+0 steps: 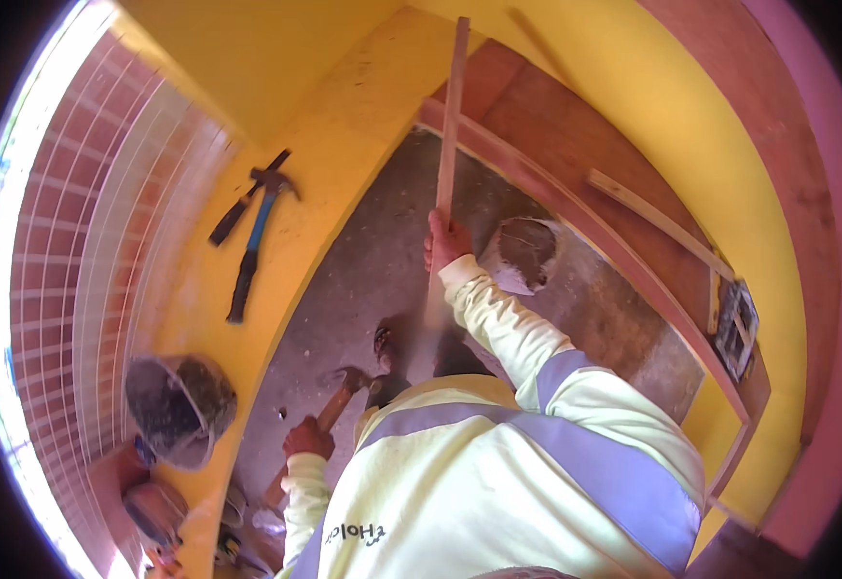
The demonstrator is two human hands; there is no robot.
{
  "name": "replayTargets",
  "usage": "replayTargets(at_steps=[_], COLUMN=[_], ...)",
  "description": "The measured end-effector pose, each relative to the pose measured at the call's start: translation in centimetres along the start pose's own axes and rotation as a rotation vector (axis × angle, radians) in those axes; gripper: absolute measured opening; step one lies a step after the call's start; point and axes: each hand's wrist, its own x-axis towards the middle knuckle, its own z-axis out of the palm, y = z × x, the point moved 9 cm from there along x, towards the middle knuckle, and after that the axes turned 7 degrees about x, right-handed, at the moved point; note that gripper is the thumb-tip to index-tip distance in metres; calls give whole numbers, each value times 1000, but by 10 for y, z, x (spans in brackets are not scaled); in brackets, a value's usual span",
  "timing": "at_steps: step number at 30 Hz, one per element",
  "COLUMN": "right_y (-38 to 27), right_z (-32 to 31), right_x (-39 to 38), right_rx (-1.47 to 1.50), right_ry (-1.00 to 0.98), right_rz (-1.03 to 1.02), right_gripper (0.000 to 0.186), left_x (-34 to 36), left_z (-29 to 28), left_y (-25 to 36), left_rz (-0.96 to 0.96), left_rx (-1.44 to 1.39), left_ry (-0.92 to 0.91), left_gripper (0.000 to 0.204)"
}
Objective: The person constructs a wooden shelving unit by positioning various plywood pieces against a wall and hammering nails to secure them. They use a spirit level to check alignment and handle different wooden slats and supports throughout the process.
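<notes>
A long thin wooden strip [451,116] stands nearly upright over the grey floor [382,261], the right hand [445,241] clamped around its lower part, while the left hand [307,439] grips a wooden-handled hammer [336,405] low beside a dirty bucket [179,405].

Two hammers [257,241] [329,410], two wood strips [450,116] [657,224], two buckets [179,405] [155,511].

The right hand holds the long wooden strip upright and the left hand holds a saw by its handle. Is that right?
Not quite. The head view shows the left hand holding a hammer by its wooden handle, not a saw. The right hand does hold the long wooden strip upright.
</notes>
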Motion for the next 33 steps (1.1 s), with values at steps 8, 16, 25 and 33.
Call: replayTargets(at_steps=[8, 16, 25, 33], right_y=[-132, -233, -222, -270], right_z=[-167, -273, -285, -118], right_x=[-44, 12, 85, 151], right_rx=[-923, -1390, -1809, -1529], right_ry=[416, 391, 421, -15], right_rz=[-473, -553, -757, -1110], right_gripper=[48, 57, 52, 52], left_x=[29, 70, 49, -13], left_z=[27, -12, 65, 162], left_y=[-28, 6, 87, 194], left_rz=[-10, 40, -75, -210], left_rx=[102, 228, -129, -592], left_ry=[-192, -155, -151, -281], left_gripper=[29, 29, 36, 43])
